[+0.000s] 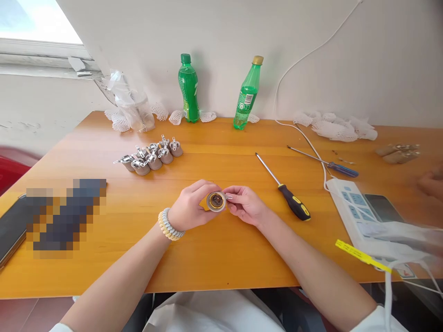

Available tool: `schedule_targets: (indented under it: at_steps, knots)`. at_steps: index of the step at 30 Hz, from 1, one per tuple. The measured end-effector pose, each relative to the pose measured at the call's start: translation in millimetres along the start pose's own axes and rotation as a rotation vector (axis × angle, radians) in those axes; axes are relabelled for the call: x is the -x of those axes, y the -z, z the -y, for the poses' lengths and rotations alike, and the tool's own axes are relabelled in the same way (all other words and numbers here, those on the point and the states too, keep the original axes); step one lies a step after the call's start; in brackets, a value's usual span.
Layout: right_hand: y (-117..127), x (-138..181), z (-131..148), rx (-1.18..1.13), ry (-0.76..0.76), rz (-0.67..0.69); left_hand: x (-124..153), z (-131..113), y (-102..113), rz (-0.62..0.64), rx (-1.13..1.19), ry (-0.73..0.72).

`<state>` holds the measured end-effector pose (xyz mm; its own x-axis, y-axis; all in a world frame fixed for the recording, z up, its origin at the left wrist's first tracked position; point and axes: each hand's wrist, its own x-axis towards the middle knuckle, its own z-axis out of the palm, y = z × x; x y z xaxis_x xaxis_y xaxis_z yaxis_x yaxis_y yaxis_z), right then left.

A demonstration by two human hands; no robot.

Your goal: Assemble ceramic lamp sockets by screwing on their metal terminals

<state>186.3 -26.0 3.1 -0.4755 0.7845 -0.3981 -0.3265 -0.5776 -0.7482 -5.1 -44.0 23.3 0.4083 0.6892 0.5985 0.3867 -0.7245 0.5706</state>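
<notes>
My left hand (194, 205), with a coiled bracelet at the wrist, is closed around a grey-brown lamp socket (209, 203). Its round open end faces up toward me, showing a dark, brass-coloured inside. At the socket's right side, my right hand (247, 205) pinches a small metal bracket (229, 197) between thumb and fingers. Whether the bracket is fixed to the socket cannot be made out. Farther back on the left stands a cluster of several similar sockets (154, 159) with perforated metal strips on top.
A yellow-black screwdriver (292, 200) and a blue-handled screwdriver (342, 169) lie to the right, near a white power strip (346, 216) and cable. Two green bottles (189, 94) stand by the wall among foam nets (334, 127). Another person's hand (431, 184) shows at far right.
</notes>
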Motion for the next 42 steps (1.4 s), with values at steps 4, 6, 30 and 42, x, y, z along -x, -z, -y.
schedule_targets:
  at_steps: [4, 6, 30, 42]
  knots:
    - [4.4, 1.5, -1.9, 0.012, -0.052, 0.084, -0.4, -5.9, -3.2, -0.012, -0.028, -0.027]
    - [4.9, 2.7, -1.3, 0.015, -0.08, 0.104, -0.3, -7.2, -3.5, -0.01, -0.042, -0.038]
    - [6.9, 5.9, 3.2, 0.284, 0.202, 0.004, 0.1, -9.1, -5.8, 0.003, -0.022, -0.018]
    - [10.3, 13.0, 11.1, 0.326, 0.199, 0.115, 3.7, -2.3, -6.9, 0.042, -0.11, 0.052]
